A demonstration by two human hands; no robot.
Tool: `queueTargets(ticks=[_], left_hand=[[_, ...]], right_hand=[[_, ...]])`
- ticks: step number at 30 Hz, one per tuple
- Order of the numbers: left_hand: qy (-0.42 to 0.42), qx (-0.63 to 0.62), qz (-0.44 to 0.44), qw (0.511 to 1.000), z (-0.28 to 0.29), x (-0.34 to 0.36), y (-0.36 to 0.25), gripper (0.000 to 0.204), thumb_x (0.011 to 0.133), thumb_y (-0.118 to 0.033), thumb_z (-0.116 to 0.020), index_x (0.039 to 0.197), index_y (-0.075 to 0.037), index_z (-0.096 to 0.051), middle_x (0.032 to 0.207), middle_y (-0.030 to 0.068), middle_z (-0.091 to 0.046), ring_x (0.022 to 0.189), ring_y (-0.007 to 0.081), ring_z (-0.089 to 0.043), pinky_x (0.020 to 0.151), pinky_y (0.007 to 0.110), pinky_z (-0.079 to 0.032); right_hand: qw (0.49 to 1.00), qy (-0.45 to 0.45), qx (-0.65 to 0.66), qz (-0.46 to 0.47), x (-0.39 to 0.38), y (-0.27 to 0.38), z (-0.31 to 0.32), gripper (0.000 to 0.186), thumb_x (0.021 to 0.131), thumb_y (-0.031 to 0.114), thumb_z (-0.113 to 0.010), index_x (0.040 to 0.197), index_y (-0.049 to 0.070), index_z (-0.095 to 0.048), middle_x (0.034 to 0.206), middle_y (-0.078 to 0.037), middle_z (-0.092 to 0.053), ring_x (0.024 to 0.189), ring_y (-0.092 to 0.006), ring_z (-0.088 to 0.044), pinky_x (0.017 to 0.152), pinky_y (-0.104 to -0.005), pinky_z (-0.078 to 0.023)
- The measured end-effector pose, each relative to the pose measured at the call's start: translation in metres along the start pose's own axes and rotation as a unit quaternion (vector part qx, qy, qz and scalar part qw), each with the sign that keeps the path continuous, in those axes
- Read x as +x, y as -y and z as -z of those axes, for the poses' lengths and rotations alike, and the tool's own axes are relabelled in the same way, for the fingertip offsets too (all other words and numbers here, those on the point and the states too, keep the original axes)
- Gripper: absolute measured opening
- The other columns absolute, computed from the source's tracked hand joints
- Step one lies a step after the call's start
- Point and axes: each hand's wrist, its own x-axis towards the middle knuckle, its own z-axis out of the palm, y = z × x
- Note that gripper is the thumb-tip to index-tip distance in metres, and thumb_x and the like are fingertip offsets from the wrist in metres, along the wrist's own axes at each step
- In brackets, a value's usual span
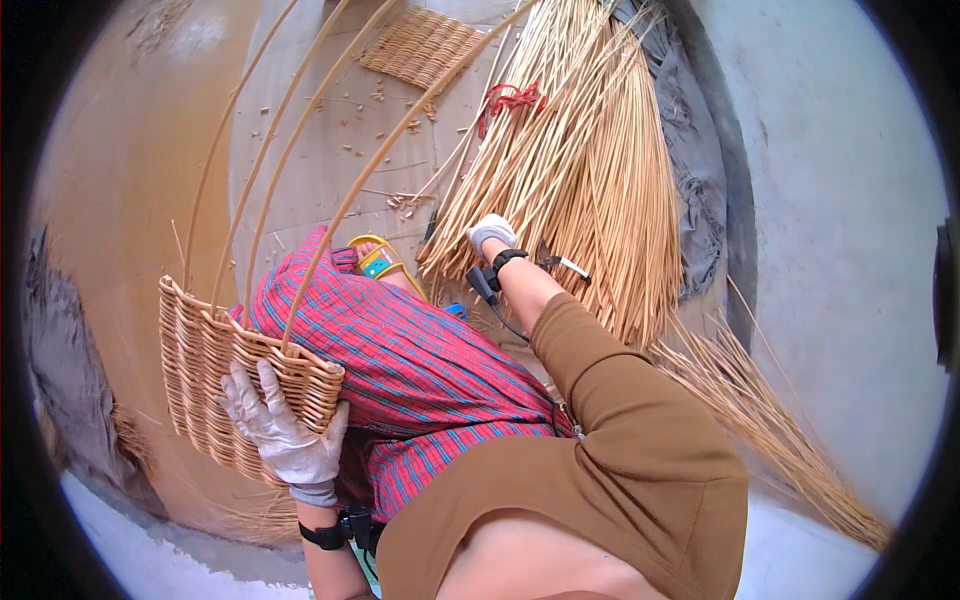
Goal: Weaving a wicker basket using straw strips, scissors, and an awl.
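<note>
My left hand (285, 425), in a pale glove, holds a partly woven wicker panel (198, 350) upright beside my lap, its fingers over the weave. Several long bare rods (360, 175) rise from the panel's top edge. My right hand (492, 236), also gloved, reaches forward to a large pile of pale cane rods (590, 180), which has a red tie (515, 100); its fingers look curled, and what they grip is too small to make out. Below that hand lies a tool with a pale handle (570, 266).
A flat woven mat (420, 48) lies at the back among small cane offcuts. My checked-cloth leg (370, 350) and sandalled foot (375, 258) are in front. Grey cloth (70, 380) is at the left, more lies behind the pile, loose rods (780, 440) at the lower right, a pale wall (850, 200) at right.
</note>
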Motion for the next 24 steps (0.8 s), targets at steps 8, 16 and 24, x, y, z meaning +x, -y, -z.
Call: queueTargets(ticks=[8, 16, 24], left_hand=[[-0.002, -0.011, -0.015, 1.0, -0.007, 0.009, -0.002, 0.111, 0.077, -0.052, -0.086, 0.167, -0.011, -0.036, 0.172, 0.0239, -0.031, 0.158, 0.0488, -0.027, 0.131, 0.063, -0.019], [-0.004, -0.058, 0.002, 0.998, 0.003, 0.006, 0.006, 0.104, 0.081, -0.073, -0.078, 0.155, -0.005, -0.05, 0.166, 0.025, -0.039, 0.157, 0.0478, -0.03, 0.132, 0.06, -0.015], [-0.057, -0.07, 0.037, 0.995, -0.006, 0.01, -0.004, 0.122, 0.072, -0.079, -0.079, 0.16, -0.003, -0.043, 0.165, 0.025, -0.04, 0.158, 0.0444, -0.031, 0.133, 0.057, -0.014]], right_hand=[[0.916, -0.074, 0.383, 0.091, 0.001, -0.039, 0.022, 0.038, 0.097, 0.036, -0.072, 0.12, 0.006, -0.071, 0.105, -0.016, -0.078, 0.097, -0.0311, -0.077, 0.081, -0.0396, -0.062], [0.734, 0.152, 0.566, 0.342, -0.221, 0.025, 0.131, 0.021, 0.098, 0.012, -0.078, 0.113, 0.006, -0.063, 0.101, -0.006, -0.075, 0.093, -0.0172, -0.076, 0.073, -0.0288, -0.06], [0.595, 0.227, 0.591, 0.495, -0.29, 0.06, 0.15, 0.018, 0.104, -0.007, -0.058, 0.115, 0.006, -0.053, 0.111, -0.019, -0.074, 0.107, -0.0306, -0.075, 0.094, -0.0427, -0.064]])
